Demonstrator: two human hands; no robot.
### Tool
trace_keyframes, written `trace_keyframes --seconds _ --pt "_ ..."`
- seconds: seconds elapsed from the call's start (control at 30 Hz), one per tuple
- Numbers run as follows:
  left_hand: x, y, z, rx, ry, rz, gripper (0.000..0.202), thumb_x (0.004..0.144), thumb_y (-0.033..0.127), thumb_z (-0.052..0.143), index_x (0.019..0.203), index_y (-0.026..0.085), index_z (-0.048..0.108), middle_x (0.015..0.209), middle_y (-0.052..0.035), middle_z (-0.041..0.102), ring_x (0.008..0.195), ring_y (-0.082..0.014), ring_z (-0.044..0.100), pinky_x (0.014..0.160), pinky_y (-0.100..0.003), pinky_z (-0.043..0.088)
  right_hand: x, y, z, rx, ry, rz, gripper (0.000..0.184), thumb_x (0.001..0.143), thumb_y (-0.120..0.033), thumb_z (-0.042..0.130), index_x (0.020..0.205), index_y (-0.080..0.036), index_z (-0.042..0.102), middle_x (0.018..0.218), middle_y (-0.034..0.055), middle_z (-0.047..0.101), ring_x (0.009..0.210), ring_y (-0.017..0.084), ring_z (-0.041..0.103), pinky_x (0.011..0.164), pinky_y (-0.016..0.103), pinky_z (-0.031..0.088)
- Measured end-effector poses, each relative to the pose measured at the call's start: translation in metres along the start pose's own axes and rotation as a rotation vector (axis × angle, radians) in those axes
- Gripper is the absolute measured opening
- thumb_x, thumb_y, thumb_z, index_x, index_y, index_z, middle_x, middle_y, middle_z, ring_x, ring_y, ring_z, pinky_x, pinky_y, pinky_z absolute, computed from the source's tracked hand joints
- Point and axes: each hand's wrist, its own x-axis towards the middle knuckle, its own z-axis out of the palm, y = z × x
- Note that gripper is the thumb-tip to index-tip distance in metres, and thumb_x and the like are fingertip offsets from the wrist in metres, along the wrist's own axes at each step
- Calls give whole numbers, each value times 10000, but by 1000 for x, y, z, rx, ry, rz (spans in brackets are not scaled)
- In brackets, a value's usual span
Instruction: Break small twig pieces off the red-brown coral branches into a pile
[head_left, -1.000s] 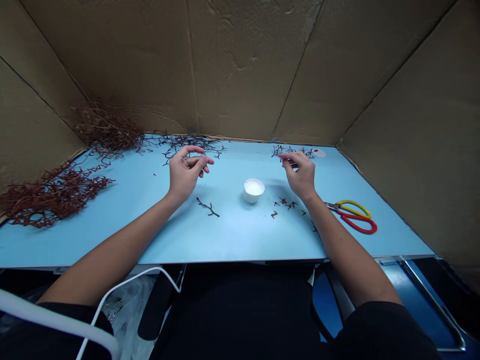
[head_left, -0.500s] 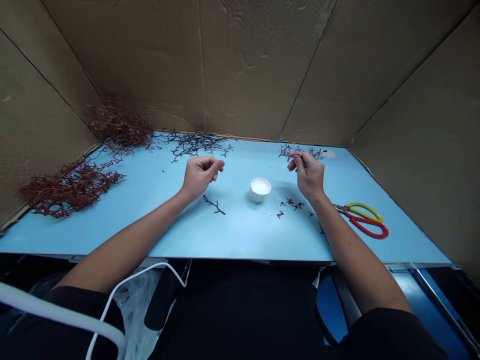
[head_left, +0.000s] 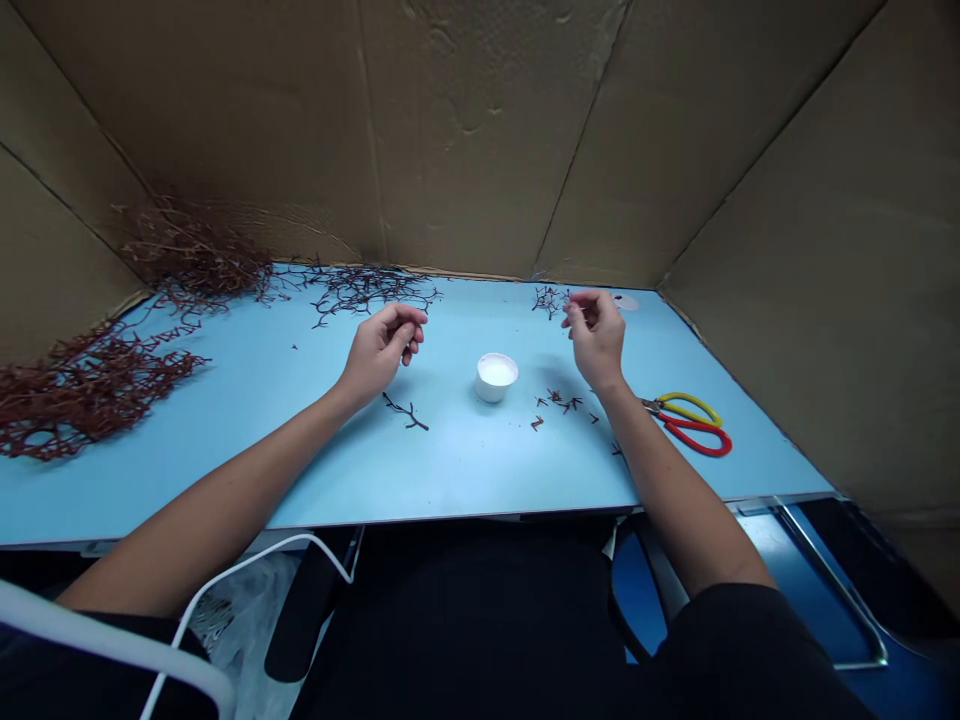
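- Mid-tabletop (head_left: 465, 470), a small white cup (head_left: 495, 378) holds something white.
- Left hand (head_left: 379, 350): fingers loosely curled, empty, near the far dark twig tangle (head_left: 367, 290).
- Right hand (head_left: 596, 335): fingers pinched; whether they grip anything, cannot tell.

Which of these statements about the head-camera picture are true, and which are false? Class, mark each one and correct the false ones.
1. The white cup stands on the pale blue tabletop between the left hand and the right hand. True.
2. The shears with red and yellow handles lie to the left of the left hand. False: they lie on the right side of the tabletop, to the right of the right forearm.
3. A large mass of branching dark red sprigs lies at the left end of the tabletop. True.
4. The left hand grips the white cup. False: the left hand is apart from the cup, and nothing shows held in it.
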Motion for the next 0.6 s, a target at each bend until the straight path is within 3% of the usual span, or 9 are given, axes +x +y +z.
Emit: trace_keyframes --seconds 0.03,0.1,0.2,0.27,0.37,0.43,0.53,0.6 --pt "0 -1 0 20 14 11 131 905 293 713 1002 209 685 821 -30 648 659 -132 601 505 -227 478 0 1 1 -7 -10 -9 178 999 -370 630 1115 -239 663 981 63 748 752 174 706 659 301 583" --pt "1 -3 -1 65 47 47 131 864 194 690 994 206 702 859 -42 668 733 -147 643 553 -232 510 2 2 1 -54 -27 -56 276 960 -258 629 1235 -248 648 1120 94 746 931 207 743 791 339 636" --pt "1 -3 -4 141 97 90 169 804 121 701 951 202 721 920 -57 716 859 -173 694 670 -251 569 9 -2 -6 -68 -24 -103 338 934 -166 591 1254 -247 663 1191 111 744 1096 234 750 957 392 640" --pt "1 -1 -5 178 125 96 127 794 121 724 895 198 734 936 -65 742 888 -180 707 730 -261 590 15 -8 -16 -28 -19 -77 338 938 -162 577 1255 -239 668 1163 107 756 1064 232 772 961 398 646" --pt "1 3 -6 204 129 99 62 824 163 737 864 207 757 938 -66 767 849 -180 711 730 -271 594 17 -23 -43 3 -53 -28 260 944 -219 622 1191 -222 702 1078 96 772 975 232 792 879 384 662" --pt "0 6 -6 222 115 120 61 863 193 712 869 219 767 899 -61 762 793 -177 693 682 -285 580 8 -34 -68 -28 -154 -18 209 953 -266 648 1138 -218 732 1015 83 782 919 231 790 807 370 657" --pt "-1 12 -5 229 106 162 113 920 235 662 866 235 761 767 -44 684 671 -165 612 586 -298 519 -18 -47 -108 -196 -358 -38 186 997 -313 623 1059 -221 772 898 64 789 808 224 772 756 378 631" --pt "-1 15 -6 219 106 171 110 942 256 652 894 245 750 728 -33 630 614 -152 562 537 -289 473 -42 -51 -131 -328 -457 -80 216 1025 -336 596 1070 -236 783 934 73 806 823 237 771 779 403 623"
